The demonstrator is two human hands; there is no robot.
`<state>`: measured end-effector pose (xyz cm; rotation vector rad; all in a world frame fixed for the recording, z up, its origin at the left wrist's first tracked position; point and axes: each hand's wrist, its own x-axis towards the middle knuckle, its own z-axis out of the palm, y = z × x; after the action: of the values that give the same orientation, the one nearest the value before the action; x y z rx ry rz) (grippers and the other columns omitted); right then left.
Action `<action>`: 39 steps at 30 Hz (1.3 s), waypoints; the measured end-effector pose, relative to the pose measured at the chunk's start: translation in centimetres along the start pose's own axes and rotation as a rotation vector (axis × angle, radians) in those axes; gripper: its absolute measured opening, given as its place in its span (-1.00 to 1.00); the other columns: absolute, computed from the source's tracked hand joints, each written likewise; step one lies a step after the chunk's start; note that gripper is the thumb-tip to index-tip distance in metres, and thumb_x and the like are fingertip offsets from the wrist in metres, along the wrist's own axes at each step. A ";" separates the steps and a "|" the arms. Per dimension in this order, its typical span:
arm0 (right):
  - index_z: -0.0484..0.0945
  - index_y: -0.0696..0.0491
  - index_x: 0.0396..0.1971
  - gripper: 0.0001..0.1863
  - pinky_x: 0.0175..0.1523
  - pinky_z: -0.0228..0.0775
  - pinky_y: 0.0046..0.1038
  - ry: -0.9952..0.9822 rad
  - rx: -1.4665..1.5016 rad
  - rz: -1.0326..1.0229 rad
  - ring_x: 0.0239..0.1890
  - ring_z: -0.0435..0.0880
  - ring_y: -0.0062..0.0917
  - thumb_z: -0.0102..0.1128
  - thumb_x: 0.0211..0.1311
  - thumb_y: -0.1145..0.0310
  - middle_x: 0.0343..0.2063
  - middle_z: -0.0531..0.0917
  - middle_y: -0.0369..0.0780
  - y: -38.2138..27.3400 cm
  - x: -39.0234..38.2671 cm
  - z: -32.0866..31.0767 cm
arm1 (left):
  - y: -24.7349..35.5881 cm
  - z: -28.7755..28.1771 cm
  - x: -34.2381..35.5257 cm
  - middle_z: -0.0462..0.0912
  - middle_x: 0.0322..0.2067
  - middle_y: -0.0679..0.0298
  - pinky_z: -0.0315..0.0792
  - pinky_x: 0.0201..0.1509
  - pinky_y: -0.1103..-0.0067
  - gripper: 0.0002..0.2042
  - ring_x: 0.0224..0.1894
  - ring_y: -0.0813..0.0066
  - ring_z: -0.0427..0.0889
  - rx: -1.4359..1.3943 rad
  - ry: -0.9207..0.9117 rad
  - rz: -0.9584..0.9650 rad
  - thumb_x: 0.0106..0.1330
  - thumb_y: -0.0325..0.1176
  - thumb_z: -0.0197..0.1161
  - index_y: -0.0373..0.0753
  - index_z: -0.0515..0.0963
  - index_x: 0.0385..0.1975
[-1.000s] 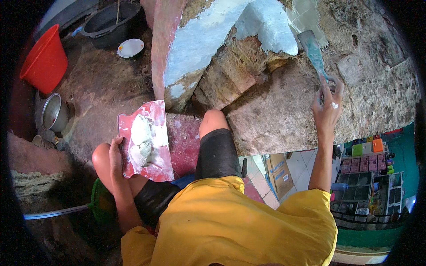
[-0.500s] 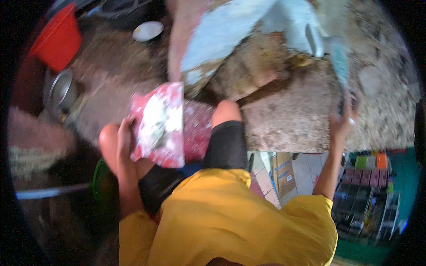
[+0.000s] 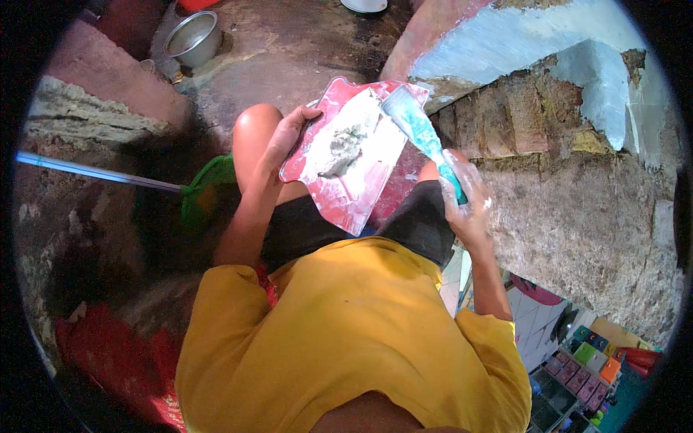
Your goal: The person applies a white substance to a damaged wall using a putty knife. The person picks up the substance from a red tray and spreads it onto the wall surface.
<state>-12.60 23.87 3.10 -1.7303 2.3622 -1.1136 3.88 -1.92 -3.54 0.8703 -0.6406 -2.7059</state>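
Observation:
My left hand (image 3: 290, 136) grips the left edge of a flat red board (image 3: 359, 204), its thumb on top and the other fingers hidden underneath. White paste (image 3: 345, 148) is heaped and smeared over the board, which is held above my lap. In my right hand (image 3: 468, 198) is a putty knife (image 3: 413, 124) with a turquoise handle, the fingers wrapped round it. Its broad blade lies over the board's upper right part, at the edge of the paste. White smears mark the fingers of my right hand.
A rough bare wall (image 3: 570, 209), partly coated pale blue, rises on the right. At the upper left stands a metal pot (image 3: 193, 42). A green net (image 3: 209, 189) on a pole is beside my left leg. Coloured boxes (image 3: 588, 361) lie at lower right.
My right hand has brought the putty knife from the wall at the right to the board. The view has turned, so the board now appears further right.

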 end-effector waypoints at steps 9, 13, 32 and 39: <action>0.53 0.11 -0.10 -0.73 -0.30 0.48 -0.45 -0.026 -0.187 -0.017 -0.43 0.63 -0.38 0.11 0.19 0.44 -0.40 0.63 -0.14 4.7 -4.2 -3.2 | 1.2 -4.5 -0.3 0.61 -0.37 0.20 0.45 -0.11 0.55 -0.79 -0.35 0.44 0.59 0.174 0.044 0.368 0.29 -0.32 0.04 -0.33 0.52 -0.30; 0.45 0.21 -0.11 -0.71 -0.52 0.29 -0.64 -0.060 0.582 0.380 -0.60 0.48 -0.66 -0.05 0.33 0.32 -0.54 0.56 -0.22 2.4 -2.9 -3.6 | 0.9 -5.0 0.8 0.62 -0.38 0.19 0.46 -0.13 0.55 -0.77 -0.36 0.43 0.59 0.163 -0.002 0.326 0.29 -0.32 0.02 -0.35 0.52 -0.28; 0.58 0.15 -0.26 -0.81 -0.44 0.46 -0.63 -0.434 0.581 0.507 -0.51 0.60 -0.66 0.24 0.09 0.48 -0.41 0.64 -0.25 5.8 -2.0 -9.2 | 5.2 -1.3 -1.6 0.60 -0.26 0.16 0.44 -0.09 0.57 -0.76 -0.26 0.46 0.58 0.566 0.070 -0.033 0.28 -0.36 0.03 -0.40 0.50 -0.21; 0.66 0.12 -0.36 -0.81 -0.17 0.40 -0.55 -0.688 0.213 0.361 -0.36 0.59 -0.63 0.33 0.00 0.39 -0.45 0.66 -0.29 5.6 3.5 -10.1 | 4.3 0.6 0.8 0.62 -0.43 0.25 0.51 -0.33 0.64 -0.77 -0.49 0.55 0.59 0.722 -0.100 -0.272 0.19 -0.35 0.10 -0.35 0.54 -0.26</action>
<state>-22.59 27.08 8.93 -1.2646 1.9250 -0.5612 3.22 -5.80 -1.54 1.0266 -1.6952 -2.7707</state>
